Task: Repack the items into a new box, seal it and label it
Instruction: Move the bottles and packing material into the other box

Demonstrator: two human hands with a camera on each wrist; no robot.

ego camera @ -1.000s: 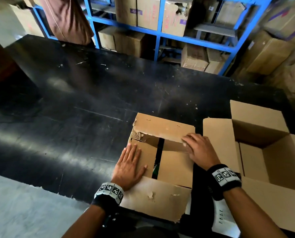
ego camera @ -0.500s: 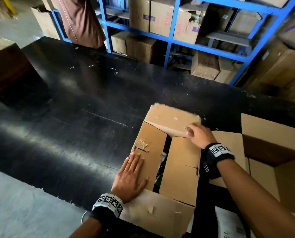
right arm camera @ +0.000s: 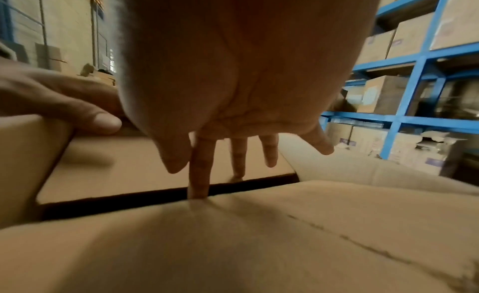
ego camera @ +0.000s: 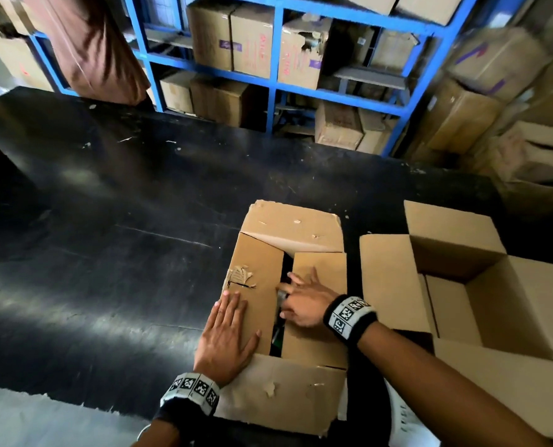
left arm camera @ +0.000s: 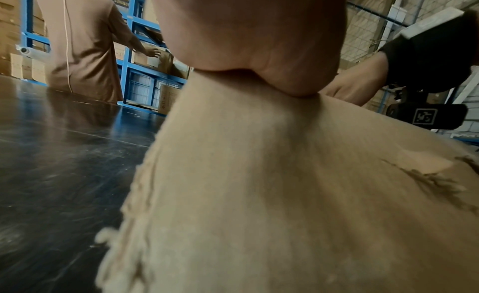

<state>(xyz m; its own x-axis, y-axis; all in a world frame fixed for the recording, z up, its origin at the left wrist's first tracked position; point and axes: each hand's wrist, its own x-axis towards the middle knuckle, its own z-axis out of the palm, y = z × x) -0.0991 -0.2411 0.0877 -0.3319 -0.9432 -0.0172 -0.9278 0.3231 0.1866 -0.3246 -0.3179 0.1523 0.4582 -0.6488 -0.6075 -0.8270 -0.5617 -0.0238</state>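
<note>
A worn cardboard box [ego camera: 278,391] with torn paper patches stands on the black table's near edge. Its far flap [ego camera: 296,225] is folded back, and its two inner flaps lie nearly closed with a dark gap [ego camera: 276,340] between them. My left hand [ego camera: 228,330] presses flat on the left inner flap [ego camera: 257,272]. On the right inner flap [right arm camera: 259,246], my right hand [ego camera: 302,300] rests with straight, spread fingers [right arm camera: 199,174], the fingertips at the gap. The contents are almost wholly hidden. A new empty box [ego camera: 520,304] stands open just to the right.
The black table [ego camera: 123,246] stretches to the left and back. Blue shelving [ego camera: 275,95] with several cartons runs behind it. A person in brown clothing [ego camera: 91,46] stands at the far left corner. White paper [ego camera: 404,421] lies by my right forearm.
My right hand pushed the far flap up and back, let it go, then came down onto the right inner flap at the gap. My left hand stayed flat on the left flap.
</note>
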